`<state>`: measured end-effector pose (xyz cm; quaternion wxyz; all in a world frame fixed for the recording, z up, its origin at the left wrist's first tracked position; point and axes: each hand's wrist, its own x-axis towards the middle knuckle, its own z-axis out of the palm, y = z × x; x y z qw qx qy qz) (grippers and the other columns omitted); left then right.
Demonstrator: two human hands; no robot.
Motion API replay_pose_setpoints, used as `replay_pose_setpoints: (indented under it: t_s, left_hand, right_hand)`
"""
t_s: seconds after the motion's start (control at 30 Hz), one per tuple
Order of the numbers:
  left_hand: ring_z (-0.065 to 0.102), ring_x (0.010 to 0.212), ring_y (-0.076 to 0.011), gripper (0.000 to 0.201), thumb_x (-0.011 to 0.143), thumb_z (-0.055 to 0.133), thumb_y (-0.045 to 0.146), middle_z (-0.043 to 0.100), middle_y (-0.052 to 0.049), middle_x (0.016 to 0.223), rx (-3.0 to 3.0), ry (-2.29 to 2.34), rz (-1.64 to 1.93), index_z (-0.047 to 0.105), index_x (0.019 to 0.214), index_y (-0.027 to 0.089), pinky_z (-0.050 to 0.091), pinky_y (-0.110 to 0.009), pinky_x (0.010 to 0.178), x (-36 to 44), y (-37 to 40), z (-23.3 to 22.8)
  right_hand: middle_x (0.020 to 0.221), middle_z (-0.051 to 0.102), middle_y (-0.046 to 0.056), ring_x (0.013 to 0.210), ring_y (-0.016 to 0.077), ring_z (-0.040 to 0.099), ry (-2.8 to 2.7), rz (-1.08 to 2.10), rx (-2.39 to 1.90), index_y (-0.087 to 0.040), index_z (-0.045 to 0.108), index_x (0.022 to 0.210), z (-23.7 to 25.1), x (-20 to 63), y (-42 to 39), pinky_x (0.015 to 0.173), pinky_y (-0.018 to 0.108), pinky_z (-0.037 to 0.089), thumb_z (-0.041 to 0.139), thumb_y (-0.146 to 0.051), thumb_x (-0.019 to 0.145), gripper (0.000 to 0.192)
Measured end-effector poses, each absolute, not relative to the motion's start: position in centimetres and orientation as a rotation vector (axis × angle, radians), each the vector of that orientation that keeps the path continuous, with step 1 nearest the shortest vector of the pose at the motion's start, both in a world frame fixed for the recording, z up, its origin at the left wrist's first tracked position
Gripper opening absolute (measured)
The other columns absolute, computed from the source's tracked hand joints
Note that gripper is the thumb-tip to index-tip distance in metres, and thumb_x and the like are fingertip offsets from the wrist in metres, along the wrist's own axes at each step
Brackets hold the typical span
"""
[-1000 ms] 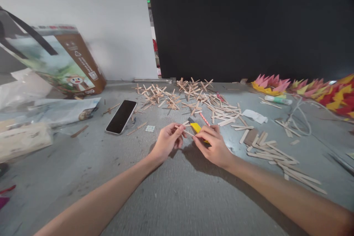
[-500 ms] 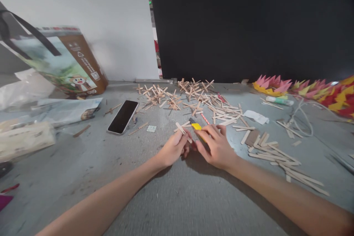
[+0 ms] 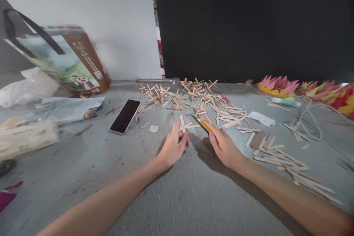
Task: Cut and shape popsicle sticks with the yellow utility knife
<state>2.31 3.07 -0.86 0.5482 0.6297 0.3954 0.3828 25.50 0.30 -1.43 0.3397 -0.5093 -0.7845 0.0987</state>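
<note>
My left hand pinches a pale wooden craft stick that points up and away between thumb and fingers. Just beyond it, more craft sticks lie on the grey table. My right hand is wrapped round a yellow and black utility knife, its dark tip angled up to the left. A gap separates the two hands. Behind the knife shows a bit of a red-and-white striped stick. Part of the knife's handle is hidden under the right hand's fingers.
Star-like clusters of sticks lie ahead, with loose sticks to the right. A phone and a printed bag are on the left. Paper petals, a glue stick and a white cable lie at right.
My right hand has drawn away from the left, and the knife has turned to show more of its yellow and black body. The left hand keeps its stick, now held more upright.
</note>
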Motion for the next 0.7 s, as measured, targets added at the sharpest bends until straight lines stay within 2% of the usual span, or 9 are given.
replay_pose_setpoints:
  t_s: [0.07, 0.17, 0.27, 0.33, 0.43, 0.7]
  left_hand:
    - [0.042, 0.043, -0.0078, 0.069, 0.103, 0.054, 0.043, 0.061, 0.008, 0.066, 1.486, 0.958, 0.916, 0.022, 0.160, 0.023, 0.033, -0.018, 0.046, 2.3, 3.0, -0.8]
    - [0.044, 0.042, -0.0081, 0.067, 0.102, 0.053, 0.042, 0.062, 0.008, 0.065, 1.482, 0.995, 0.909, 0.024, 0.160, 0.023, 0.032, -0.018, 0.045, 2.4, 2.9, -0.6]
    - [0.044, 0.042, -0.0088, 0.063, 0.103, 0.051, 0.039, 0.060, 0.009, 0.063, 1.492, 1.036, 0.910, 0.027, 0.158, 0.024, 0.033, -0.019, 0.046, 2.3, 2.8, -0.4]
    - [0.044, 0.044, -0.0094, 0.061, 0.103, 0.048, 0.036, 0.059, 0.009, 0.063, 1.520, 1.052, 0.909, 0.026, 0.159, 0.023, 0.035, -0.020, 0.048, 2.3, 2.9, -0.4]
    - [0.045, 0.049, -0.0103, 0.058, 0.104, 0.046, 0.033, 0.057, 0.008, 0.064, 1.582, 1.066, 0.907, 0.028, 0.158, 0.021, 0.037, -0.021, 0.053, 2.2, 3.0, -0.6]
    - [0.050, 0.052, -0.0120, 0.056, 0.105, 0.043, 0.033, 0.061, 0.005, 0.069, 1.644, 1.087, 0.916, 0.031, 0.158, 0.020, 0.042, -0.024, 0.058, 2.2, 2.9, -0.6]
  right_hand:
    - [0.132, 0.073, 0.009, 0.115, 0.0277, 0.070, -1.930, 0.419, -1.240, -0.031, 0.052, 0.155, -1.2, 25.8, 0.1, 0.095, 0.042, 0.055, 0.033, -0.034, 0.113, 0.046]
    - [0.131, 0.074, 0.007, 0.112, 0.0270, 0.073, -1.845, 0.610, -1.159, -0.032, 0.061, 0.148, -0.7, 26.0, -0.2, 0.092, 0.039, 0.060, 0.039, -0.040, 0.113, 0.043]
    - [0.141, 0.070, 0.006, 0.124, 0.0292, 0.069, -1.869, 0.732, -1.109, -0.034, 0.063, 0.146, -0.4, 25.8, -0.3, 0.101, 0.043, 0.059, 0.053, -0.044, 0.109, 0.041]
    - [0.147, 0.067, 0.005, 0.132, 0.0290, 0.065, -1.864, 0.754, -1.100, -0.034, 0.064, 0.145, -0.2, 25.6, -0.3, 0.108, 0.044, 0.056, 0.058, -0.044, 0.107, 0.040]
    - [0.148, 0.066, 0.004, 0.134, 0.0268, 0.065, -1.854, 0.738, -1.098, -0.034, 0.065, 0.145, -0.2, 25.4, -0.3, 0.114, 0.044, 0.053, 0.055, -0.039, 0.108, 0.038]
    - [0.142, 0.070, 0.004, 0.126, 0.0261, 0.071, -1.905, 0.734, -1.053, -0.033, 0.066, 0.145, 0.0, 25.3, -0.5, 0.110, 0.044, 0.057, 0.053, -0.036, 0.109, 0.039]
